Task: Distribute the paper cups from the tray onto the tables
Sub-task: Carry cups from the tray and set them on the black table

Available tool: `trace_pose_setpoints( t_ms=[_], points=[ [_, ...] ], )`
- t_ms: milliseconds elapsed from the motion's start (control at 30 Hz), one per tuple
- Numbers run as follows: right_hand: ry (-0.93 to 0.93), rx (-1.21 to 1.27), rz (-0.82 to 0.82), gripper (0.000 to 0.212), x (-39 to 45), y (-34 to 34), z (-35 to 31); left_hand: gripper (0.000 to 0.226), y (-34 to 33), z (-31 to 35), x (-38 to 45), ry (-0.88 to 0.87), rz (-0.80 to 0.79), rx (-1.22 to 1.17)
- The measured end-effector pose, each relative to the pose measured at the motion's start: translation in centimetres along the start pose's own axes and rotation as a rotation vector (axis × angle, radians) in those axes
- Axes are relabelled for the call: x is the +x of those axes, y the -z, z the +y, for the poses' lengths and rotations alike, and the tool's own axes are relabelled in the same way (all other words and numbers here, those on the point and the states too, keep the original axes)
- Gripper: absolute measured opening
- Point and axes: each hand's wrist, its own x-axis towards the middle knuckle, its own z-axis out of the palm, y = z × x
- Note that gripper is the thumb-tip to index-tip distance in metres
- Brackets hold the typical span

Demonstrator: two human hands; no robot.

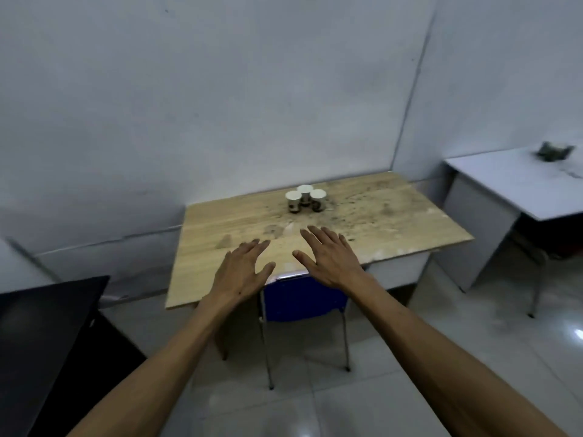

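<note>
three paper cups point(305, 199) stand clustered on the wooden table point(220, 244); left hand point(241, 272) and right hand point(328, 257) hover flat, fingers straight, holding nothing.

Dim in here, a cool bluish-grey cast over everything, no lamp in sight. The only real sparkle is glare on the glossy floor tiles point(579, 334), well off to the right of the right hand point(331, 257), with a fainter sheen on the floor below both forearms. Shadows are soft and shallow; it goes darkest under the tabletop point(220, 247) and at the black surface point(47, 326) far left of the left hand point(243, 269). Whole picture is soft, smeared a little, worst at the right edge, where the dark object point(553, 151) on the white table is just a blur. Wide-angle bending too: the wall corner line point(410, 96) above the hands bows visibly.
</note>
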Motion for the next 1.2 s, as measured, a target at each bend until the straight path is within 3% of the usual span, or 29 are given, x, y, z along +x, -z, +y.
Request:
trace_pose_setpoints(
  t_ms=[300,767,1067,1200],
  points=[
    [-0.343,0.018,0.113,0.067,-6.3,4.7,16.8,0.06,-6.6,17.5,9.1,-0.335,-0.124,-0.042],
    [-0.744,-0.022,0.324,0.066,-9.6,13.6,41.8,0.061,-17.0,43.5,26.7,-0.763,-0.27,-0.08],
    [-0.895,-0.053,0.423,0.087,-13.6,17.4,56.0,0.063,-23.5,60.3,32.0,-0.956,-0.339,-0.079],
    [-0.935,-0.071,0.449,0.075,-15.5,19.3,63.8,0.063,-27.4,68.5,34.4,-1.016,-0.355,-0.09]
  ],
)
